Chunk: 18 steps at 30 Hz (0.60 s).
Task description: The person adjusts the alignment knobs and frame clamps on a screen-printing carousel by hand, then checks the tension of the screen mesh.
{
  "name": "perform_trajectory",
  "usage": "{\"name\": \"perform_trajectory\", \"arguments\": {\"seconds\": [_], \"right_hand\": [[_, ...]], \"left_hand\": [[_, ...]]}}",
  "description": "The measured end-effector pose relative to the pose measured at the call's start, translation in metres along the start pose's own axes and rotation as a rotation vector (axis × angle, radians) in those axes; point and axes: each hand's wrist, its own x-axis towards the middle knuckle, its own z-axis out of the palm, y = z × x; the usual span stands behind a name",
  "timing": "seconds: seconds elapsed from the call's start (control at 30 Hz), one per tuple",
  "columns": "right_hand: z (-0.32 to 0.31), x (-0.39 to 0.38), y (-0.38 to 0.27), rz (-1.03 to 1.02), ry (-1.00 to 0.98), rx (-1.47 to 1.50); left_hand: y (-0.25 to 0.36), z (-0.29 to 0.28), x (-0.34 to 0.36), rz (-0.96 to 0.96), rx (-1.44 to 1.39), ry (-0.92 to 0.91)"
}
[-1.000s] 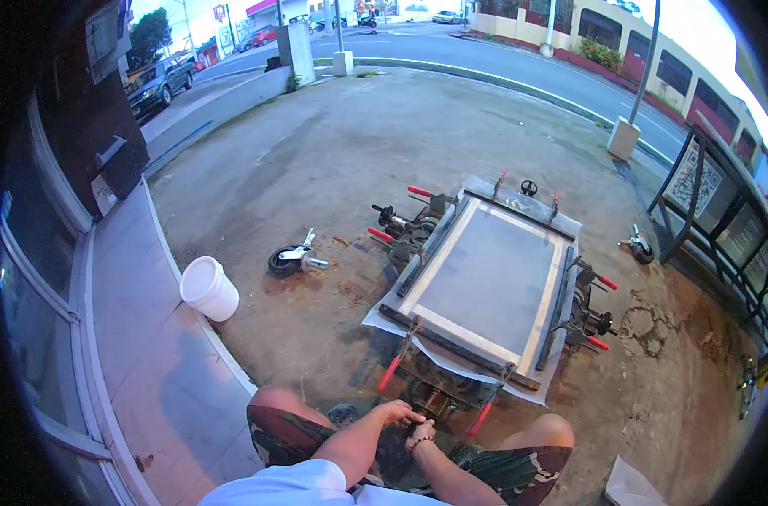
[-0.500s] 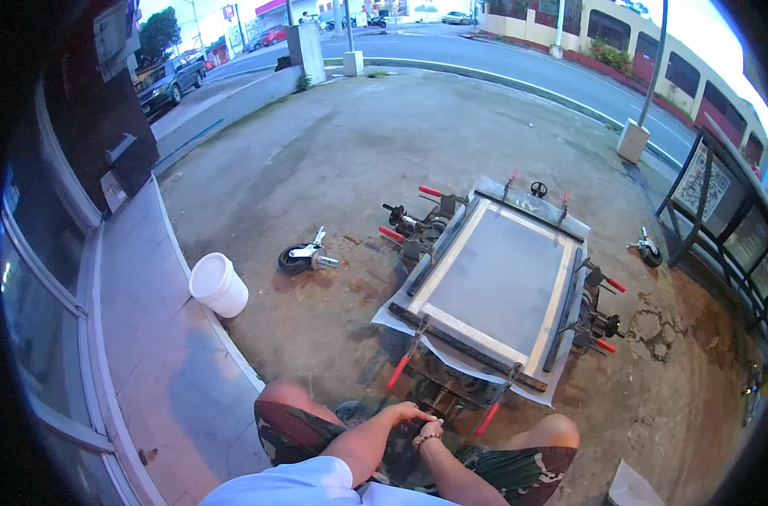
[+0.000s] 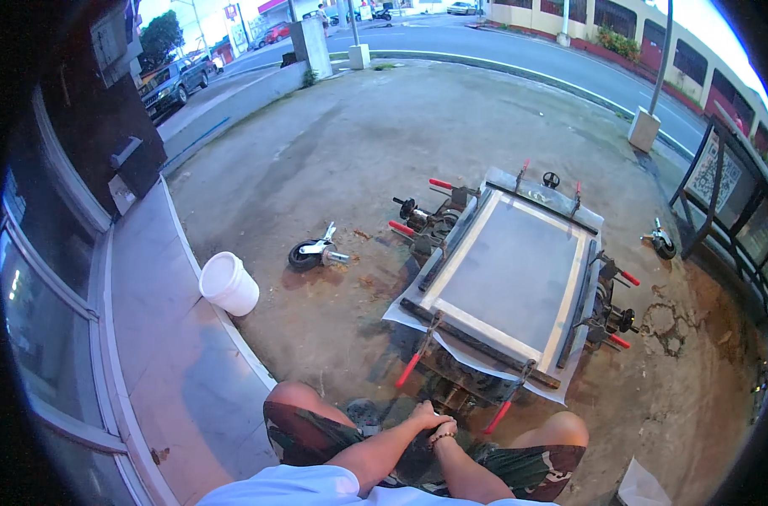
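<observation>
Both the left hand (image 3: 423, 416) and the right hand (image 3: 444, 433) meet between the knees (image 3: 306, 398); whether they pinch anything, I cannot tell. The screen (image 3: 514, 274) lies just ahead of them, with red-handled clamps (image 3: 409, 369) around it.

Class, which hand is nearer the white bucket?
Left. The left hand is right of the white bucket and nearer the person; the right hand, beside the left, is farther right.
</observation>
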Motion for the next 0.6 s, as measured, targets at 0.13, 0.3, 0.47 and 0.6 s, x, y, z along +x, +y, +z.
{"name": "perform_trajectory", "arguments": {"seconds": [0.13,0.3,0.47,0.6], "right_hand": [[-0.007,0.037,-0.014,-0.054,-0.024,0.048],[0.019,-0.067,-0.008,-0.133,0.072,-0.334],[0.023,-0.038,-0.054,-0.308,0.156,0.090],[0.036,-0.042,-0.042,-0.208,0.486,-0.152]], "left_hand": [[0.034,-0.032,0.008,0.179,-0.093,-0.354],[-0.030,-0.036,0.013,-0.138,-0.532,-0.500],[0.043,-0.028,0.015,0.159,-0.490,-0.336],[0.008,-0.012,0.035,-0.032,-0.597,-0.439]]}}
